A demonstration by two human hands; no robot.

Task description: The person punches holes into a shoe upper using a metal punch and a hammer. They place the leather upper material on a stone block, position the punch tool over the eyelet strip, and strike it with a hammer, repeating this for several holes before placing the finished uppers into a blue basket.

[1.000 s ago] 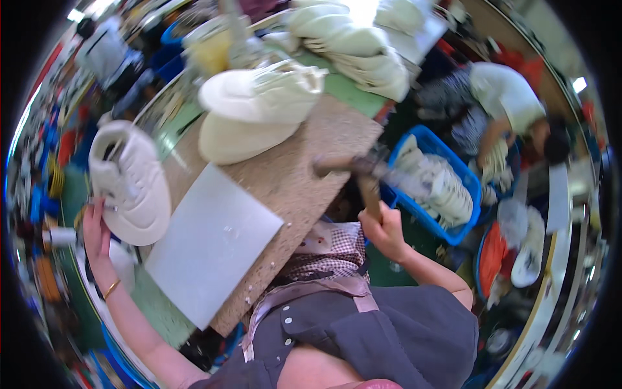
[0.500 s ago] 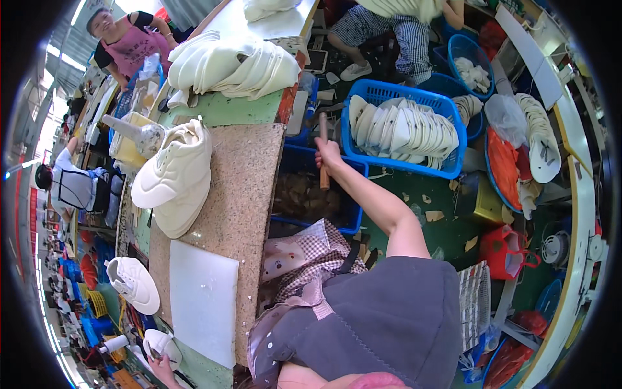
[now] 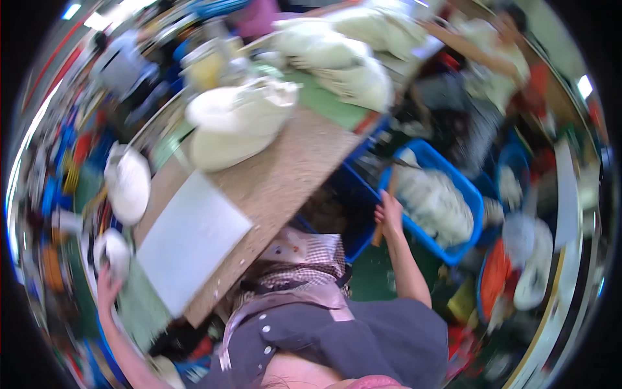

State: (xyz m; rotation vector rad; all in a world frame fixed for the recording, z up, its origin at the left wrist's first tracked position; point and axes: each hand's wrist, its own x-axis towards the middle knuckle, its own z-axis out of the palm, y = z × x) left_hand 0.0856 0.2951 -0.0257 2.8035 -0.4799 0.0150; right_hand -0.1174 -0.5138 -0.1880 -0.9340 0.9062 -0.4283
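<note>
My right hand (image 3: 390, 214) is closed round the wooden handle of a hammer (image 3: 378, 235), beside a blue basket (image 3: 478, 201). The hammer's dark head lies over the basket's near corner and is blurred. At the far left, my left hand (image 3: 109, 285) has its fingers on a small white shoe upper (image 3: 113, 249), gripping its near edge. Another white shoe upper (image 3: 128, 185) stands beyond it. On the speckled work board (image 3: 304, 149) sit more cream shoe uppers (image 3: 243, 117), one on another. A white sheet (image 3: 191, 243) lies flat at the board's near side.
Stacked cream pieces (image 3: 343, 61) lie on the table's far end. Pale pieces fill the blue basket, and a deep blue crate (image 3: 359, 227) stands beside the table. A co-worker (image 3: 489, 65) sits at the far right. Orange bags (image 3: 495, 269) lie at the right.
The whole view has turned and blurred, so the table appears slanted. My right hand still holds the hammer. My left forearm now shows, its hand still at the small white upper.
</note>
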